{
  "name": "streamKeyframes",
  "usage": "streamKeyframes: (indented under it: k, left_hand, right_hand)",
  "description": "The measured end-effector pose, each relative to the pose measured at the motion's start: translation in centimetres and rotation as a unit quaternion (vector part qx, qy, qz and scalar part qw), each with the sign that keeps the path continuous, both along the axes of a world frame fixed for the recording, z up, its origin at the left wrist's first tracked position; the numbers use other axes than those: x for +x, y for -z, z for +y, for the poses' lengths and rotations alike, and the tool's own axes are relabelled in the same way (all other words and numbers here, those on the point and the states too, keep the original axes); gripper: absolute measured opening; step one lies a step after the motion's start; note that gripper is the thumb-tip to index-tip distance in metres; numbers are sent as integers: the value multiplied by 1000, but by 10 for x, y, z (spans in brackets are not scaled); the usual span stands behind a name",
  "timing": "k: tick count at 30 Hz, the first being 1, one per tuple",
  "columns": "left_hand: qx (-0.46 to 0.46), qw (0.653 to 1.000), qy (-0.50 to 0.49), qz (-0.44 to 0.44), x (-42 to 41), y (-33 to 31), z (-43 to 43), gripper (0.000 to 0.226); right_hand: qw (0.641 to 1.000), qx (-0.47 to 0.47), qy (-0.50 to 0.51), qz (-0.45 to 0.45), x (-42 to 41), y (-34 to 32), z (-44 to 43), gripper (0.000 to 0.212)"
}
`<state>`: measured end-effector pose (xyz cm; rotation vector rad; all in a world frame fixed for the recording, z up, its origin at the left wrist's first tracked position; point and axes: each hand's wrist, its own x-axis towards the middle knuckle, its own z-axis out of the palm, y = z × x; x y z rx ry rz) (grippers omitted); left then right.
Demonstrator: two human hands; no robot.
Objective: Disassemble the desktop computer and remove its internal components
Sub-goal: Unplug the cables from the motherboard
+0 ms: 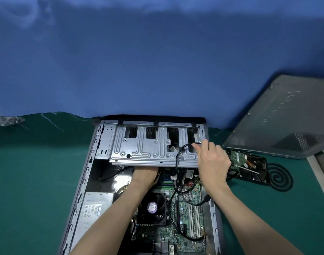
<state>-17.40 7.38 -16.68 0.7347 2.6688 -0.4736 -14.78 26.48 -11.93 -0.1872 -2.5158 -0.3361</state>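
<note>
Reaching into the desktop computer point(78, 181), which lies on its side with its interior exposed at the lower centre of the frame, we work at the grey metal drive cage point(139, 148) spanning the case's far end. Our right hand point(212, 162) is at the cage's right end, thumb and forefinger pinching a loop of thin black cable point(185, 145) that arches over the cage's face and drops toward the boards beneath. Our left hand point(144, 174) goes under the cage's near edge at its middle; the fingers are hidden by the metal, so we cannot tell whether they are open or gripping anything.

Nearer the bottom of the frame, inside the case, sits the green motherboard point(196, 192), with a black CPU fan point(152, 207) bearing a purple sticker beside it and more black leads looping across it. A silver power supply point(95, 208) with a white label fills the case's lower left corner.

Right of the case, a hard drive point(249, 166) lies circuit side up on the green surface point(28, 181), with a flat black spiral of cord point(279, 177) just beyond it. A grey side panel point(282, 122) stands tilted at the right edge. Blue cloth point(157, 61) covers the upper half of the frame, and a clear plastic bag point(8, 119) lies at the far left.
</note>
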Motion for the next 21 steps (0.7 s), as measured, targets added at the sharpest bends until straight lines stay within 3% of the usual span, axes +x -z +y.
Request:
streamKeyframes:
  k: [3,5,6,7,8,9,10,11,12,13,15,17,19,21]
  left_hand:
    - [33,994,-44,-94,-3,-12,1,56]
    - [39,989,-22,-141,-5,-21,0,53]
    - [-16,993,44,-108,-9,-19,-1,52]
    - [-123,980,154,-20,-13,-14,-4,51]
    - [-263,919,280,93,-15,-10,-7,50]
    - [-392,801,409,191,-17,-8,-8,50]
    - [-496,648,509,273,-18,-13,-5,49]
    - [-542,502,584,338,-18,-20,-4,48]
    - [-569,403,615,368,-15,-25,-2,47]
    - [-566,392,623,371,-16,-22,0,46]
    - [-566,407,622,358,-18,-21,0,47]
    - [-560,363,633,392,-18,-28,-1,48]
    - [-549,343,638,417,-19,-33,-1,49]
    - [-557,350,629,415,-16,-37,-3,52]
  right_hand:
    - [1000,-3,1,0,1,-1,0,38]
    - [1000,-8,-1,-1,2,-2,0,38]
    - [1000,-11,-3,-1,2,-2,0,38]
    - [1000,-13,-4,1,2,-2,0,37]
    - [1000,-15,-5,2,1,-2,0,38]
    - [1000,-16,-6,3,1,-2,0,38]
    - [1000,-16,-7,3,1,-2,0,38]
    - [1000,-14,-7,3,1,-2,0,38]
    - [1000,-12,-5,4,0,-1,0,39]
    - [1000,-9,-3,4,0,-1,0,39]
    - [1000,-7,-3,5,0,-1,0,39]
    - [1000,-6,-5,8,0,-1,0,39]
    - [1000,-9,-8,10,0,-2,0,39]
    - [1000,-12,-10,11,0,-1,0,40]
